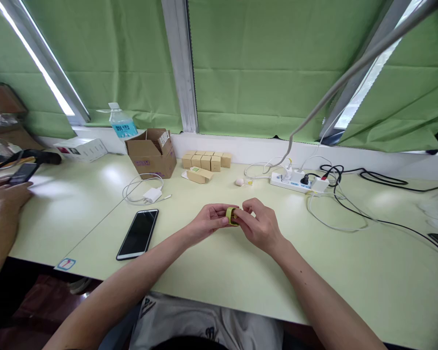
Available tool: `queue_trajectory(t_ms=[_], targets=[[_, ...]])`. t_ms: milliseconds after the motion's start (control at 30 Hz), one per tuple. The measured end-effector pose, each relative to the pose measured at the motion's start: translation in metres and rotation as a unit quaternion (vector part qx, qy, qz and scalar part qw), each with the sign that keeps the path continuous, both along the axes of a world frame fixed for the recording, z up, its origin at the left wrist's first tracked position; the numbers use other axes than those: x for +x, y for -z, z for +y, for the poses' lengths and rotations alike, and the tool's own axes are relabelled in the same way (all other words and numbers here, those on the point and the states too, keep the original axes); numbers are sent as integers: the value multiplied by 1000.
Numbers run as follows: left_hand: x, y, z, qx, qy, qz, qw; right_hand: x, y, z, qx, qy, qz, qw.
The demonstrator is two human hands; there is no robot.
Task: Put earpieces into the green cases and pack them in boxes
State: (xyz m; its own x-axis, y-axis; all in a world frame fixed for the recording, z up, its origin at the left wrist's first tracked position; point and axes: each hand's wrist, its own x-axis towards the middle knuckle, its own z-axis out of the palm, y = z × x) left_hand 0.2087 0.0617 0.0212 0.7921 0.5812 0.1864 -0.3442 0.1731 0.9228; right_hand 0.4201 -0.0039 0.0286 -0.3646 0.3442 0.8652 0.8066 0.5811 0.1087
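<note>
A small yellow-green cardboard box (229, 216), its open end turned toward the right, is held above the table in front of me. My left hand (210, 221) grips it from the left, thumb in front and fingers behind. At the open end, the bent fingers of my right hand (259, 224) are closed on its edge, with fingertips partly inside. Whatever the box contains is hidden by those fingers. Behind my hands lies an opened small tan box (200, 175), near a row of closed small boxes (206, 160).
A phone (137, 234) and a white charger (152, 195) with cable lie to the left. Farther back stand a brown carton (151, 158) and a water bottle (122, 121). A power strip (290, 182) with tangled cables is at right. Another person's hands (12, 192) hold a phone.
</note>
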Motion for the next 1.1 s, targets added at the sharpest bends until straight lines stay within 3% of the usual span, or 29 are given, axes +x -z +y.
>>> queue_trajectory(t_ms=[500,867,1100], targets=[[2,4,-2,-29,-16,-13,999,-4,-4,1,-20,-72,69,995],[1,6,3,-27,-8,-14,1000,4,-8,-2,-28,-78,22,996],[-2,5,7,-44,-56,-34,997,6,-8,-5,-23,-123,97,987]])
